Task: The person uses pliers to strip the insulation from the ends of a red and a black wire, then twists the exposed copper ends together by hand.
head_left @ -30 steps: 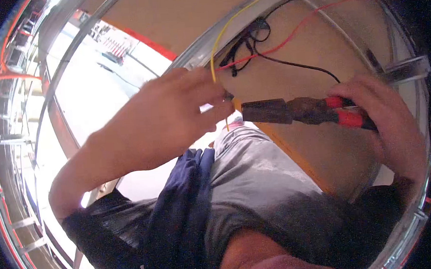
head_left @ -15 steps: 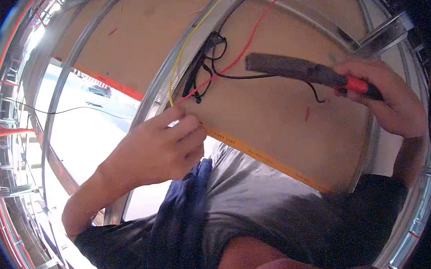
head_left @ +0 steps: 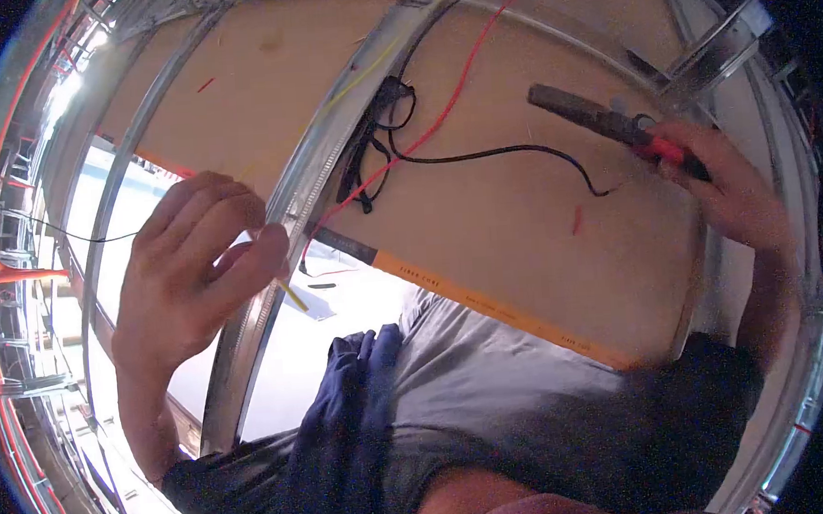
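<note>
My left hand (head_left: 196, 270) is closed, with thumb and fingers pinched on a yellow wire (head_left: 327, 107). The wire runs down from the top into the fingers, and its short end sticks out below the thumb. In my right hand (head_left: 722, 177) are pliers (head_left: 587, 114) with long dark jaws and red-and-black handles, pointing up and left over the brown board. Between the hands, a red wire (head_left: 462, 84) hangs down across a metal stud (head_left: 321, 159). A black cable (head_left: 509, 149) with a looped bundle (head_left: 376, 137) lies beside the stud.
The brown board (head_left: 512, 213) has an orange printed edge strip (head_left: 490, 309) near my body. Metal framing (head_left: 153, 113) crosses on the left. At the upper right a metal channel (head_left: 719, 45) juts out. Orange cable (head_left: 26, 274) runs along the far left. Small red scraps (head_left: 577, 219) are on the board.
My left hand has moved left, away from the red wire, drawing the yellow wire with it. The pliers have shifted slightly right and tilted more downward toward the handles.
</note>
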Demonstrator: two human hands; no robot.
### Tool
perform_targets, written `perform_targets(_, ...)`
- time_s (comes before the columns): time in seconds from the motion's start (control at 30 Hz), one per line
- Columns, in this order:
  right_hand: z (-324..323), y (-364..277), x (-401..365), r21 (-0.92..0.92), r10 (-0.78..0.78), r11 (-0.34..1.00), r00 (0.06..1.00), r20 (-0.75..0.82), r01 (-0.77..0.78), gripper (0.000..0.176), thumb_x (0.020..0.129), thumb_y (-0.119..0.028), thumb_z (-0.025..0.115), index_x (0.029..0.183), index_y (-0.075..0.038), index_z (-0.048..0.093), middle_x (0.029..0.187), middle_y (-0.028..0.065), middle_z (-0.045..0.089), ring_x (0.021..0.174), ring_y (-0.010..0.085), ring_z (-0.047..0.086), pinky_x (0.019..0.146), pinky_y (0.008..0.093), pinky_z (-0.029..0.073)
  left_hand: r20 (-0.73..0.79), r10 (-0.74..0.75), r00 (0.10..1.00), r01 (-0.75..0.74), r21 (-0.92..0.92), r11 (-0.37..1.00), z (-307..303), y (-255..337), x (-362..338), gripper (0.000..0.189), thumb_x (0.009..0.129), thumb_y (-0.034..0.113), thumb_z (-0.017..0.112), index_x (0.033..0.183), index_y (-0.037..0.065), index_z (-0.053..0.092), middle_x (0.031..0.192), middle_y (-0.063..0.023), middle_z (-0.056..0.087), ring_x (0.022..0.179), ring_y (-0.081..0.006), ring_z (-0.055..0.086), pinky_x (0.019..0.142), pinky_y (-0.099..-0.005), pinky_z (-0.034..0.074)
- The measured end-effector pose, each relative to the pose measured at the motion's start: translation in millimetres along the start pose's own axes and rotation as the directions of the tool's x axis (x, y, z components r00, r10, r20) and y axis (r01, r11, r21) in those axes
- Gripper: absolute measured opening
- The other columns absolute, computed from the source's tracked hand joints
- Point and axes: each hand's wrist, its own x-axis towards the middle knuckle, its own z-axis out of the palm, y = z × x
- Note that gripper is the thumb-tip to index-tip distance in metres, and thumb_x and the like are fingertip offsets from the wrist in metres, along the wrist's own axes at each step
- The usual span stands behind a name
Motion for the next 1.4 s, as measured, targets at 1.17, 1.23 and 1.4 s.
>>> perform_targets(1.17, 48, 11, 0, -0.144, 0.163, 0.978, 0.984, 0.067, -0.152, 0.062, 0.089, -0.019, 0.062, 0.143, -0.002, 0.038, 0.148, 0.0174, 0.038, 0.139, 0.0338, 0.032, 0.113, 0.0445, 0.029, 0.296, -0.465, 0.834, 0.408, 0.236, 0.882, 33, -81, -103, 0.034, 0.089, 0.011, 0.062, 0.123, 0.012, 0.061, 0.126, -0.0084, 0.062, 0.116, -0.0258, 0.058, 0.105, -0.0397, 0.044)
perform_targets(1.23, 46, 38, -8, -0.147, 0.129, 0.981, 0.991, 0.029, -0.124, 0.059, 0.089, -0.021, 0.062, 0.141, -0.002, 0.040, 0.146, 0.0176, 0.040, 0.137, 0.0337, 0.035, 0.112, 0.0435, 0.030, 0.302, -0.480, 0.824, 0.431, 0.215, 0.876, 27, -80, -98, 0.034, 0.089, 0.013, 0.063, 0.123, 0.012, 0.061, 0.121, -0.0073, 0.065, 0.107, -0.0258, 0.064, 0.101, -0.0395, 0.048)
perform_targets(1.4, 61, 89, -12, -0.163, 0.036, 0.986, 0.998, -0.043, -0.042, 0.053, 0.092, -0.025, 0.061, 0.137, -0.002, 0.045, 0.141, 0.0182, 0.045, 0.132, 0.0334, 0.041, 0.110, 0.0409, 0.033, 0.306, -0.731, 0.610, 0.672, 0.290, 0.681, 20, -119, -160, 0.033, 0.087, 0.016, 0.065, 0.120, 0.010, 0.062, 0.116, -0.0107, 0.065, 0.109, -0.0265, 0.062, 0.096, -0.0384, 0.048)
